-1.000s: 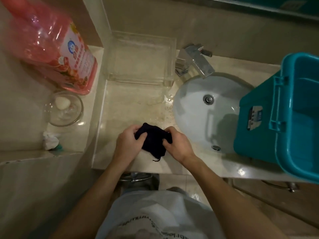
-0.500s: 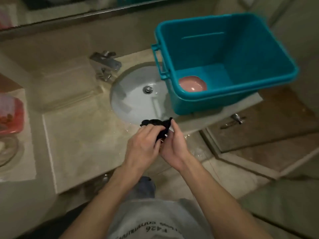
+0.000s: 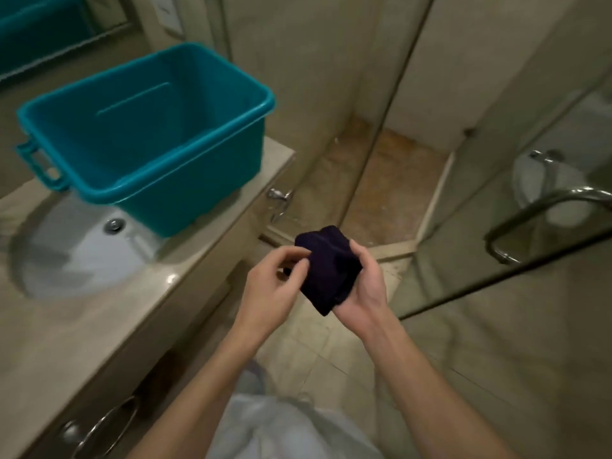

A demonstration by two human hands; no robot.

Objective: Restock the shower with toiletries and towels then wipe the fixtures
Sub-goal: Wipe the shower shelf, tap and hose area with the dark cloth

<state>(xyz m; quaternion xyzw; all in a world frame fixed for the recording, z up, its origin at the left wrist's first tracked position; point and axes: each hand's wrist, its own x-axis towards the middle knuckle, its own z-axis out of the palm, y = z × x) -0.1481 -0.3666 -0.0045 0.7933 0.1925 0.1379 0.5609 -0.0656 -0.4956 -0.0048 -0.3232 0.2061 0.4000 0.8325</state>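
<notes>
Beige marble tabletop (image 3: 82,326) fills the nine o'clock side. Its white oval sink basin (image 3: 66,260) lies partly under a teal rectangular plastic tub (image 3: 205,193) at ten o'clock. Toward one o'clock is the shower's brown tiled floor (image 3: 397,173), behind a clear glass door (image 3: 480,266) with a curved chrome handle (image 3: 530,207) at three o'clock.

At centre, the left hand (image 3: 271,289) and right hand (image 3: 364,289) hold a dark navy folded cloth (image 3: 328,273) in the air above the floor tiles, clear of the tabletop's edge. The left grip is clamped on the cloth's nine o'clock edge, thumb and fingertips pinching. The right grip is curled round its three o'clock side.

Half a second ago the cloth was over the tabletop's front edge beside the basin. Since then the view has swung toward the shower, the tap has left the view, and the pink bowl in the tub no longer shows.
</notes>
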